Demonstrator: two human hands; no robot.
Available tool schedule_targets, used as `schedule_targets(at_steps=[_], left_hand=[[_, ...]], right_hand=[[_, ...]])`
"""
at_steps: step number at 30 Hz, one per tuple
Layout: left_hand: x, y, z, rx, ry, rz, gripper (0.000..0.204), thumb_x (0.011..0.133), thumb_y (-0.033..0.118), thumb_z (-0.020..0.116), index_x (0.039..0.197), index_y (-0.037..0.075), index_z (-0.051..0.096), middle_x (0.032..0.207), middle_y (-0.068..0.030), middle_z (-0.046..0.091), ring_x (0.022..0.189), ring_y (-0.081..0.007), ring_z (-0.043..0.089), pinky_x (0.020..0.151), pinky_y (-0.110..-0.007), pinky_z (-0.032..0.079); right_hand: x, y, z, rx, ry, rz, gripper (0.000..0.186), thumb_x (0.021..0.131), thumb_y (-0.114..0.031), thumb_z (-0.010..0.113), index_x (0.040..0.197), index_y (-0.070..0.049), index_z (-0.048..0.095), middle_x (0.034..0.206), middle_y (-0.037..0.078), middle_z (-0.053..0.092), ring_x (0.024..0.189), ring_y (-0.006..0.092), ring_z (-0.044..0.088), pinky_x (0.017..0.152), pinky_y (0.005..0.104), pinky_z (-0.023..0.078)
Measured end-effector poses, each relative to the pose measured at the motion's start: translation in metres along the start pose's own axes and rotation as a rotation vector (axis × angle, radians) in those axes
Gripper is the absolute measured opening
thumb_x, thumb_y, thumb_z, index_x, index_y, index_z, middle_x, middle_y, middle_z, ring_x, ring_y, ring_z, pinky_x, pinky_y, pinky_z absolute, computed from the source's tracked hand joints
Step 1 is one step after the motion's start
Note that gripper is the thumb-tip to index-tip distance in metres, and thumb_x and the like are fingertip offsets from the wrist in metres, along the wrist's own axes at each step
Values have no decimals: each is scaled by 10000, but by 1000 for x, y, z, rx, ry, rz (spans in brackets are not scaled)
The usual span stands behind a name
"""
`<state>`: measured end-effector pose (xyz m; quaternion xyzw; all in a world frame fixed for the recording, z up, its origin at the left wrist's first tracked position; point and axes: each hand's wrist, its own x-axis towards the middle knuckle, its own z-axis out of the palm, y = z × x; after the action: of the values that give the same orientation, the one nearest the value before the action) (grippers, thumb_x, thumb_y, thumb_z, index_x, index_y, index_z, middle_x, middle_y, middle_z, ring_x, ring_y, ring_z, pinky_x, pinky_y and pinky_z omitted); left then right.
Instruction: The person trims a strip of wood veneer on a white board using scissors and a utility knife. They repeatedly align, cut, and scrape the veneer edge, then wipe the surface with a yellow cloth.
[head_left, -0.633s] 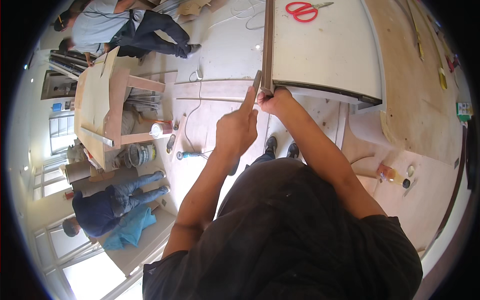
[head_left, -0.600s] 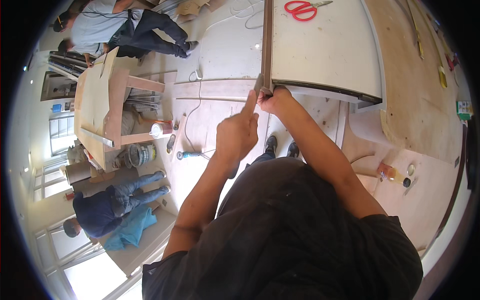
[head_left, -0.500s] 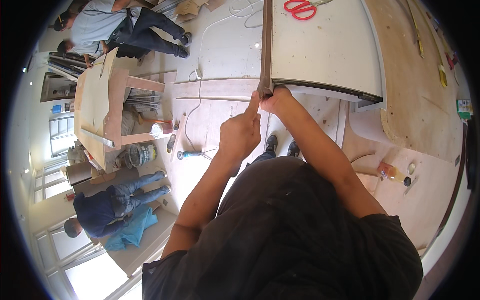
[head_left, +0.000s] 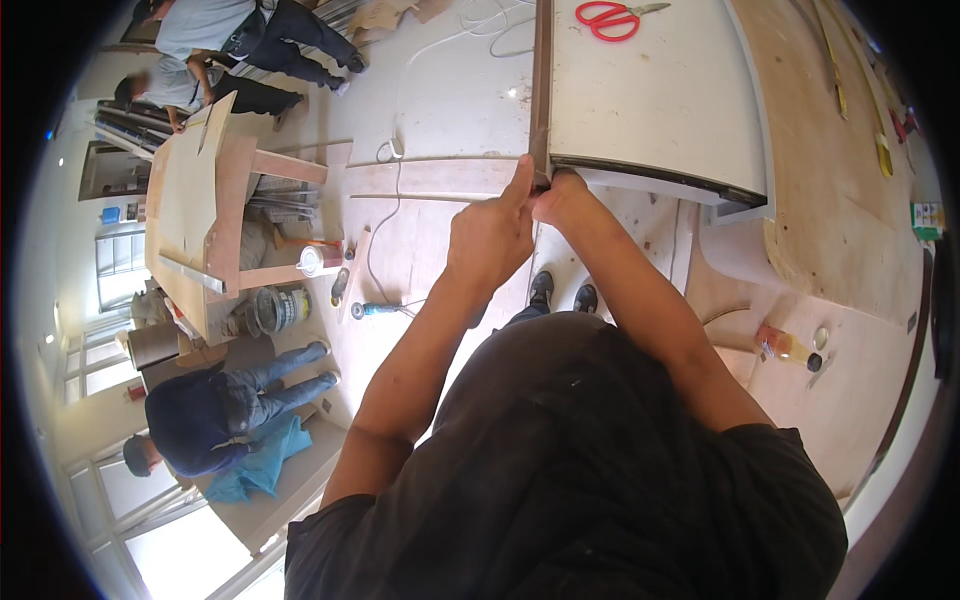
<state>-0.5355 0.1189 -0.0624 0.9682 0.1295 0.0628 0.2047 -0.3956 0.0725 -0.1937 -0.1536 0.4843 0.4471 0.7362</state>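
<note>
My left hand (head_left: 490,242) is closed at the end of a brown strip (head_left: 540,80), index finger extended along a narrow flat tool that is now mostly hidden by finger and strip. My right hand (head_left: 564,208) has its fingers curled under the same strip end, tucked against the near edge of a white panel (head_left: 660,110); the fingertips are hidden. Red-handled scissors (head_left: 625,20) lie on the panel, beside the strip's far part.
A plywood counter (head_left: 830,230) curves along the right; a bottle (head_left: 786,348) lies below it. At left stand a makeshift wooden table (head_left: 185,200), a bucket (head_left: 283,310) and co-workers (head_left: 210,420). A cable and a cylindrical power tool (head_left: 372,310) lie on the floor.
My left hand has moved slightly up and right toward the strip, and the flat tool is less visible. My right hand shifted slightly right. The co-workers at upper left have moved.
</note>
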Motion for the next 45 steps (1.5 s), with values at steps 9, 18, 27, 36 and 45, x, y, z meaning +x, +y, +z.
schedule_targets(at_steps=[9,18,27,36,45], left_hand=[[-30,-6,-4,-33,-54,-49,585,980,174,646,1549,157,516,699,-207,672,628,-427,666,634,-504,537],[-32,-8,-15,-74,-30,-14,574,974,171,649,1534,141,527,680,-201,662,615,-425,654,607,-507,525],[-5,-3,-15,-109,-13,22,586,970,167,643,1539,121,510,687,-193,677,621,-402,674,613,-504,537],[11,-6,-20,-58,-41,-85,556,988,191,623,1536,161,530,714,-230,668,687,-454,673,657,-513,539],[3,-8,-3,-59,-28,18,580,981,174,634,1546,141,506,687,-197,668,637,-409,671,616,-504,530]], right_hand=[[0,4,0,119,32,38,266,1085,-323,455,1175,-142,627,991,32,682,839,188,640,619,344,528],[7,1,-2,103,60,16,287,1094,-342,445,1183,-133,619,1039,35,673,845,184,616,634,329,515],[23,-16,-17,46,-102,13,290,1090,-328,441,1126,-121,641,965,59,679,837,181,621,644,331,512],[18,-15,-15,-9,-28,-1,257,1093,-302,443,1083,-129,633,909,40,666,759,171,610,626,349,532],[2,2,-3,-34,-12,-53,286,1111,-313,422,1133,-110,622,911,46,657,794,174,609,618,333,503]])
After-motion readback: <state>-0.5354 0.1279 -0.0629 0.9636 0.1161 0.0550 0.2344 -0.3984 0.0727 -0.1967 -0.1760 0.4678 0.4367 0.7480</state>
